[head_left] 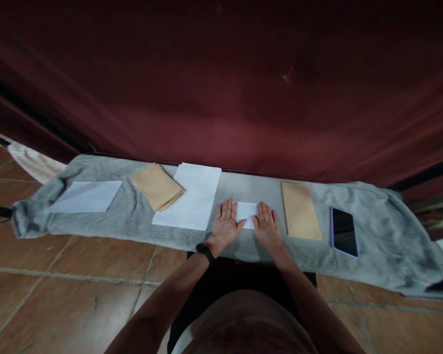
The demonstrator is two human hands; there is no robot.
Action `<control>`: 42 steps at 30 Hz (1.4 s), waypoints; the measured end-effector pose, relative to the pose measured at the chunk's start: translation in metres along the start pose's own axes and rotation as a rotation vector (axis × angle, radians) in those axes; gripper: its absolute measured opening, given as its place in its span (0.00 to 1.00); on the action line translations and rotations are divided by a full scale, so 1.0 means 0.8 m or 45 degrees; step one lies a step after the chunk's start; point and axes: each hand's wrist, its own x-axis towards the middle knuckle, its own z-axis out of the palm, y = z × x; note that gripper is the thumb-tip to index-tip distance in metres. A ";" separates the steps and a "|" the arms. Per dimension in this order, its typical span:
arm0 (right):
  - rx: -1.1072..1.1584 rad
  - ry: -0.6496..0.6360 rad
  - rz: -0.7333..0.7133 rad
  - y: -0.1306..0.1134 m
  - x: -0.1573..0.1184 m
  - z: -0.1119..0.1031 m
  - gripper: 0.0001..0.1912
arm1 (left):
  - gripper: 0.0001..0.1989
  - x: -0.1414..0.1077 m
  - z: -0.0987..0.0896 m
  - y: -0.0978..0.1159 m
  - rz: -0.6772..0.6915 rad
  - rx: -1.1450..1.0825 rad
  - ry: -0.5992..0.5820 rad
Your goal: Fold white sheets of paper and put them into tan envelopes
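Observation:
A small folded piece of white paper lies flat on the grey cloth in front of me. My left hand rests palm down at its left edge, fingers stretched out and the thumb reaching over the paper. On the opposite edge lies my right hand, also flat, its thumb on the paper near the left thumb. Parts of both paper edges are hidden under the hands. A stack of white sheets sits just left of my left hand, and a brown envelope lies to the right of my right hand.
Several brown envelopes overlap the white stack's left side. Farther left is another white sheet. A phone lies at the right. The grey cloth covers a long narrow surface against a dark red panel, above a tiled floor.

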 end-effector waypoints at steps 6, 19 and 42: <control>-0.015 0.000 0.024 0.008 -0.005 -0.002 0.30 | 0.40 -0.001 -0.008 0.002 -0.025 0.036 -0.042; -0.036 -0.016 0.083 0.010 -0.008 -0.007 0.28 | 0.33 -0.015 -0.005 -0.015 -0.061 -0.042 0.041; 0.336 -0.183 -0.158 -0.056 -0.040 -0.036 0.28 | 0.32 -0.066 -0.007 0.042 0.233 -0.102 0.094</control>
